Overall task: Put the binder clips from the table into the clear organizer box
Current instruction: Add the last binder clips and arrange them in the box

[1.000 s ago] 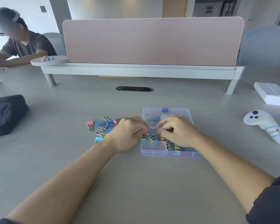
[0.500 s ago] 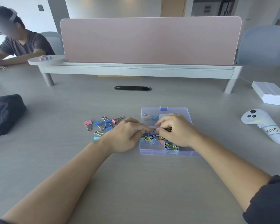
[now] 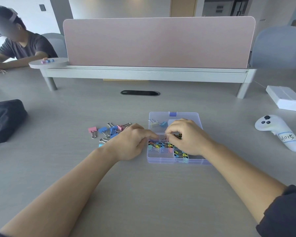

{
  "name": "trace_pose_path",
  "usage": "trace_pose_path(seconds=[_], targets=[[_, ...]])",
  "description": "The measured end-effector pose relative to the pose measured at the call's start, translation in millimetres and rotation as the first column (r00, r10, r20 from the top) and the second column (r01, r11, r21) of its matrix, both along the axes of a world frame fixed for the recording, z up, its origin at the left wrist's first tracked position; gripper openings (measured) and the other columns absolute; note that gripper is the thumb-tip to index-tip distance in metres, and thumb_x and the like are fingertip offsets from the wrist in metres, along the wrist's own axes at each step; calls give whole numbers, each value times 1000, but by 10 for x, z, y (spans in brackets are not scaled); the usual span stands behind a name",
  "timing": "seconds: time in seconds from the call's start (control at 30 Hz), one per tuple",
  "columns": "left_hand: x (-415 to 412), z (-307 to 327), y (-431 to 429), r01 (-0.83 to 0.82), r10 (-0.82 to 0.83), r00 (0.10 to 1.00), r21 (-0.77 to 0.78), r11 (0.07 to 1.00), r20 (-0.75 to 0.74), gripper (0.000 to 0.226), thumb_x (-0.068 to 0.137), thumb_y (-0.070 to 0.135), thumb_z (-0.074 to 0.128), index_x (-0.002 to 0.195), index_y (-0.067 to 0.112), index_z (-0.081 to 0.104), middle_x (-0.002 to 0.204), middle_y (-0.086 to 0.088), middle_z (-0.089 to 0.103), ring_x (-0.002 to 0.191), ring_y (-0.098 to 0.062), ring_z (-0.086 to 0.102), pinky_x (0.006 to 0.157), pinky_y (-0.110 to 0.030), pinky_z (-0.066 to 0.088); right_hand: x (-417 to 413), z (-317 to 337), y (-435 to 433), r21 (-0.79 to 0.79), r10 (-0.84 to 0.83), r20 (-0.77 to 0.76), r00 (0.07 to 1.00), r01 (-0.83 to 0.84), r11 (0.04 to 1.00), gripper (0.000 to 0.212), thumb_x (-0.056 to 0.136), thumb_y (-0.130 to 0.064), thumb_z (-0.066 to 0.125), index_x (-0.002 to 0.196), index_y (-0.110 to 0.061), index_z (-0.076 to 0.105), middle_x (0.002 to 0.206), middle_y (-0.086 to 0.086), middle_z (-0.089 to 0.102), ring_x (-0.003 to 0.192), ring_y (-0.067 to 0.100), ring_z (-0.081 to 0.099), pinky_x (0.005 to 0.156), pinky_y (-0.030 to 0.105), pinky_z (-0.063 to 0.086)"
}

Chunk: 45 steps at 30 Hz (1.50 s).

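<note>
Little had shifted over the last second: both hands stayed bunched over the clear organizer box (image 3: 161, 160), and only the left forefinger had reached a touch further toward the right fingertips. The left hand (image 3: 132, 142) lay at the box's left wall, heel on the table (image 3: 143, 194), its grip narrow, thumb and forefinger pinched on a small binder clip (image 3: 161, 138) at the middle row. The right hand (image 3: 188, 135) hovered over the box's centre with fingers curled down, its grip closed on the same clip from the other side. That clip was too small and blurred to give its colour.

Inside the box, the near compartments were packed with rows of tiny multicoloured clips (image 3: 180, 153). The far-left compartment held a pale yellow clip (image 3: 154, 124) beside a blue clip (image 3: 164, 124). A purple latch (image 3: 173, 114) sat on the far wall.

Loose binder clips (image 3: 109, 130), pink and blue, lay in a scatter on the table just left of the left hand, with a pink clip (image 3: 92, 129) a little apart at the left end.

To the right lay a white controller (image 3: 277, 130) with a handwritten label, and beyond it a white carton (image 3: 285, 98). A black bag (image 3: 3, 120) sat at the left edge. Behind stood a pink divider screen (image 3: 159, 41), and another person (image 3: 24, 45) sat at the far left.
</note>
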<state>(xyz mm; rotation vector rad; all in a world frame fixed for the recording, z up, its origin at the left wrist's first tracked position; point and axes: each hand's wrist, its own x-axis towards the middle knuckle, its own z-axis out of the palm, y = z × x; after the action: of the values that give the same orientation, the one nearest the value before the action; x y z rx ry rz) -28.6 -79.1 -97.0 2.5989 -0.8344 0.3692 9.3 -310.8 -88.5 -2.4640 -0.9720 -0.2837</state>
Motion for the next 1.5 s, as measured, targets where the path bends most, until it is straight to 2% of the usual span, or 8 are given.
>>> trace_pose_path(seconds=[0.17,0.33,0.67,0.9,1.03,1.13,1.27,1.5], targets=[[-57,80,-43,64,-69,996,82,995,59,55,73,-5,42,115,16,69,97,0,71,87,-22,60,85,-30,43,7,14,4,-76,-21,-26,999,19,997,28,91,-26,57,68,-17,70,101,-6,67,95,14,53,85,33,44],[-71,76,-58,11,-18,999,144,990,43,70,64,2,30,121,19,66,112,3,66,97,-25,54,91,-34,40,34,-11,20,-104,-30,-22,999,27,994,30,90,-24,56,64,-11,64,96,-1,66,92,19,54,83,37,45],[-38,42,-118,1,-8,999,139,990,52,60,66,2,35,115,13,68,109,-1,64,92,-25,54,88,-23,31,16,4,20,-106,-11,16,1000,13,994,24,89,-28,59,72,-21,75,101,-10,65,95,13,51,81,29,42],[24,229,300,-166,164,986,-191,967,-26,45,71,-3,46,105,11,71,111,2,63,105,-16,59,86,-10,38,32,-32,-6,-62,5,25,1000,-3,998,25,92,-31,55,82,-20,76,98,-10,65,95,11,54,82,32,46],[63,237,680,-425,423,905,-97,900,-43,41,82,-4,51,113,18,68,117,1,63,112,-24,53,91,-24,37,7,-12,6,-49,33,22,999,-32,998,23,92,-31,57,83,-23,77,99,-11,64,95,9,52,79,25,42],[66,230,780,-514,508,854,-35,857,-117,38,89,5,49,121,19,63,124,3,61,118,-21,50,91,-22,33,-21,12,3,-53,51,-28,998,-53,997,24,93,-32,58,77,-27,75,100,-11,62,98,8,50,80,21,38],[57,248,767,-528,524,828,34,849,-199,37,91,12,50,125,22,61,126,6,61,114,-18,53,90,-21,35,-27,35,9,-81,47,-65,997,-52,995,24,94,-34,56,80,-31,76,103,-10,60,99,9,49,78,12,33],[54,264,793,-499,517,810,139,855,-277,38,90,15,51,119,35,65,128,8,60,114,-17,53,95,-32,45,-16,22,5,-98,41,-66,997,-48,994,29,95,-37,53,78,-26,74,103,-12,59,99,7,48,84,25,39]])
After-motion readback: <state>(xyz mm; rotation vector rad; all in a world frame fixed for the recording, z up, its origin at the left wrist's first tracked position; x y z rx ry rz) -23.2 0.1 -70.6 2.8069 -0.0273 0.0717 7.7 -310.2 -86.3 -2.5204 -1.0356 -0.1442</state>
